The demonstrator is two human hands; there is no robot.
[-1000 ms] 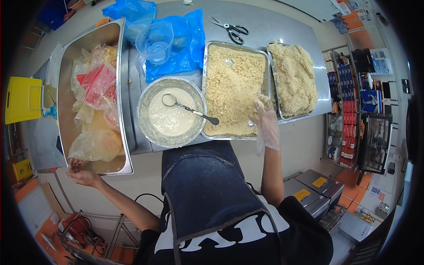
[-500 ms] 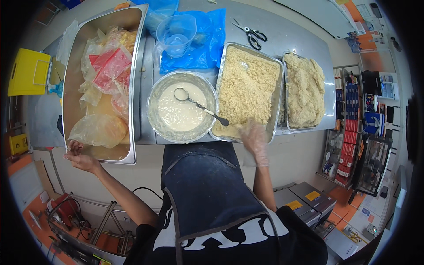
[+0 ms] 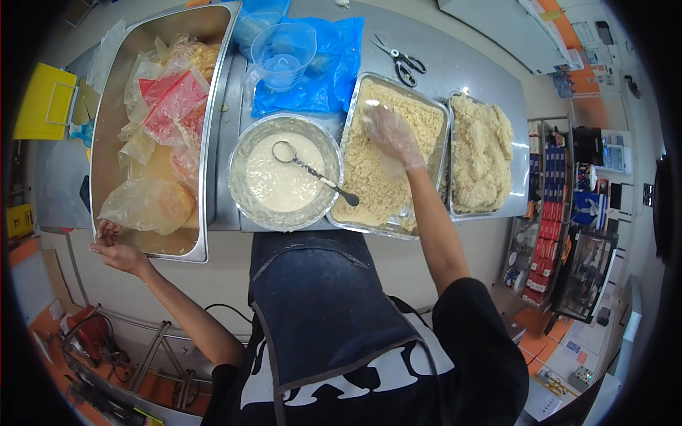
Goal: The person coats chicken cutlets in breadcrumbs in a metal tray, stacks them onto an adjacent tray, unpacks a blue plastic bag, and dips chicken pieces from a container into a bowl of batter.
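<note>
My left hand [image 3: 119, 250] is at the near left corner of a deep steel pan [image 3: 204, 238], its fingers curled over the rim. In that pan lie crumpled clear and pink plastic bags [image 3: 170, 106] and a bag with something yellowish inside [image 3: 149, 206]. My right hand [image 3: 391, 135], in a clear plastic glove, rests on the pale crumbs [image 3: 362, 184] in the middle metal tray [image 3: 446, 142], fingers stretched toward its far end. Left of this tray stands a round metal bowl [image 3: 236, 188] of lumpy white batter, with a ladle [image 3: 312, 172] across it.
A second tray of heaped crumbs [image 3: 482, 153] stands at the right. Behind the bowl, a clear measuring jug [image 3: 284, 53] stands on a blue plastic bag [image 3: 334, 78]. Black-handled scissors [image 3: 405, 64] lie on the steel table [image 3: 462, 64]. A yellow bin [image 3: 44, 103] is at the far left.
My right hand has moved from the near edge of the crumb tray to its far part. Some bare metal now shows at the tray's near end. My left hand stays at the pan's corner.
</note>
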